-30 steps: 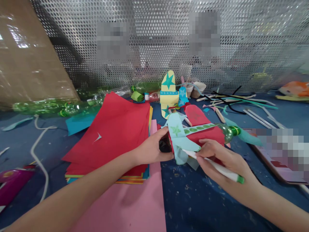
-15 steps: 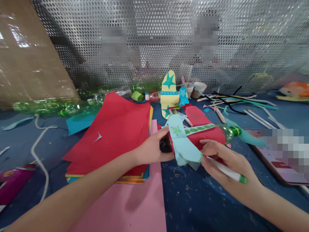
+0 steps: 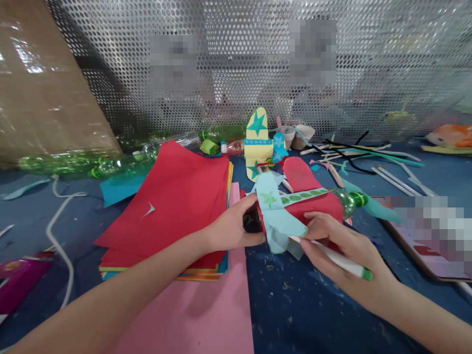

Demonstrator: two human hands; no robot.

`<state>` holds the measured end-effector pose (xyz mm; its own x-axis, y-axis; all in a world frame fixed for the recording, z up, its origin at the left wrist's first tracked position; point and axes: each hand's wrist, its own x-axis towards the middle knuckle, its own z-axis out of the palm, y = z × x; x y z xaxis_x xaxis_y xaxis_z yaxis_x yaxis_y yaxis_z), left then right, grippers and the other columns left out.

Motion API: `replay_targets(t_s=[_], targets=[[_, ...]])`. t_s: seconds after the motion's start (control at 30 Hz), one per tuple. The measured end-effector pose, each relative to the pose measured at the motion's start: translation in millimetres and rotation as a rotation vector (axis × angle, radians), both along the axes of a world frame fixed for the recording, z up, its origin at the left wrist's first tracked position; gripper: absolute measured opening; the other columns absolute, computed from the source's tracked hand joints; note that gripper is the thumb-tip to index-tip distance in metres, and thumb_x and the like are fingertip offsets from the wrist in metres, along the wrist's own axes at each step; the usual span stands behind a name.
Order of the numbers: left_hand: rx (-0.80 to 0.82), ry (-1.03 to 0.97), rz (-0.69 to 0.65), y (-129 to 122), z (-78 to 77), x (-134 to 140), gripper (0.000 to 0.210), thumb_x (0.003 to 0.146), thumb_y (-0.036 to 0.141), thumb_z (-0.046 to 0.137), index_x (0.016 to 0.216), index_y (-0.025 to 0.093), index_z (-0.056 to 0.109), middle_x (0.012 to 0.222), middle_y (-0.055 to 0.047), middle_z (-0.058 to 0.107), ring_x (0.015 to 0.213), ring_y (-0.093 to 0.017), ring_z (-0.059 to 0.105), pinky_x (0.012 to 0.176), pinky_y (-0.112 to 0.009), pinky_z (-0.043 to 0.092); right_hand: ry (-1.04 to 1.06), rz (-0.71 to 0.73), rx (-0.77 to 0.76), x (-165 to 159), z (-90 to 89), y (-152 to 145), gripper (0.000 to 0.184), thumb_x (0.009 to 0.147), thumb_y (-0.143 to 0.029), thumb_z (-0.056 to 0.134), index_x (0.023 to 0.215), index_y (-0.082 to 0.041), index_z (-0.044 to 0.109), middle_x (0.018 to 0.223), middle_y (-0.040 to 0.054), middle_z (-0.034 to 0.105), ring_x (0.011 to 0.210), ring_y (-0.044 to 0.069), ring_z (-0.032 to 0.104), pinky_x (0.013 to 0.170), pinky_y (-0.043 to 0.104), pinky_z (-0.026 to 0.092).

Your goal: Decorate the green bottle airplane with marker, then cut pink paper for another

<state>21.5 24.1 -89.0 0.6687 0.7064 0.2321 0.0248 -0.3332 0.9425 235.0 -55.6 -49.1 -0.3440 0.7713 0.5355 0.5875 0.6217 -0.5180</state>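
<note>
A bottle airplane point(image 3: 324, 206), wrapped in red paper with a strip of green dots along it, lies in front of me with its green cap to the right. My left hand point(image 3: 236, 223) grips its open dark end between thumb and fingers. Light blue paper tail pieces point(image 3: 268, 196) stand on that end, one bearing a green star. My right hand point(image 3: 339, 246) holds a white marker point(image 3: 341, 259) with a green end, its tip at the lower blue piece point(image 3: 291, 223). The thumb and fingertips are close to that piece's rounded edge.
Left of the airplane lies a stack of red paper point(image 3: 173, 206) over a pink sheet point(image 3: 206, 305). A yellow paper airplane point(image 3: 259, 147) stands behind. Green bottles point(image 3: 62, 164) line the perforated metal panel point(image 3: 236, 64). A phone point(image 3: 424, 246) and several sticks point(image 3: 394, 181) are at right.
My right hand has shifted slightly left with the marker, whose tip now shows at the lower blue piece's edge. That piece looks bent upward. My left hand keeps its grip.
</note>
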Motion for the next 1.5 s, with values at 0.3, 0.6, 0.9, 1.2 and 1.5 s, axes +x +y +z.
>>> replay_targets(t_s=[0.3,0.6,0.9,1.2,1.5], targets=[[-0.005,0.01,0.005,-0.1,2.1,0.1,0.062,0.069,0.017,0.073,0.127,0.019,0.05,0.125,-0.011,0.061,0.115,-0.029,0.059,0.096,-0.041,0.047,-0.001,0.032,0.005,-1.3,3.4,0.6,0.019,0.086,-0.009,0.052,0.077,-0.025,0.047,0.064,-0.0037,0.056,0.061,0.015,0.057,0.077,0.033,0.053],[0.005,0.022,0.007,0.2,0.3,-0.8,0.059,0.07,0.019,0.073,0.125,0.018,0.051,0.12,-0.01,0.062,0.109,-0.027,0.061,0.095,-0.04,0.047,0.008,-0.066,-0.035,1.4,0.9,-1.8,0.018,0.086,-0.012,0.053,0.077,-0.026,0.048,0.07,-0.0011,0.062,0.074,0.017,0.066,0.074,0.026,0.055],[0.011,0.023,0.008,0.7,-3.1,-1.4,0.059,0.073,0.02,0.072,0.127,0.019,0.048,0.122,-0.011,0.061,0.113,-0.027,0.06,0.093,-0.039,0.048,-0.002,-0.077,0.008,0.6,0.3,-1.0,0.017,0.086,-0.011,0.053,0.079,-0.025,0.049,0.07,-0.0008,0.063,0.071,0.016,0.066,0.076,0.028,0.056],[0.008,0.023,0.009,1.9,-1.2,-1.5,0.059,0.071,0.018,0.073,0.125,0.02,0.05,0.121,-0.01,0.061,0.114,-0.028,0.058,0.097,-0.04,0.046,0.012,-0.066,-0.02,2.2,-0.3,-2.0,0.017,0.087,-0.011,0.054,0.079,-0.025,0.049,0.072,-0.0001,0.063,0.08,0.017,0.068,0.073,0.026,0.055],[-0.013,0.005,0.011,0.7,0.0,-0.3,0.057,0.069,0.018,0.072,0.122,0.019,0.051,0.121,-0.01,0.062,0.113,-0.028,0.06,0.095,-0.039,0.047,0.036,-0.056,-0.053,2.7,-0.5,-1.4,0.017,0.088,-0.012,0.054,0.079,-0.025,0.049,0.072,-0.0014,0.06,0.079,0.016,0.067,0.064,0.023,0.052]])
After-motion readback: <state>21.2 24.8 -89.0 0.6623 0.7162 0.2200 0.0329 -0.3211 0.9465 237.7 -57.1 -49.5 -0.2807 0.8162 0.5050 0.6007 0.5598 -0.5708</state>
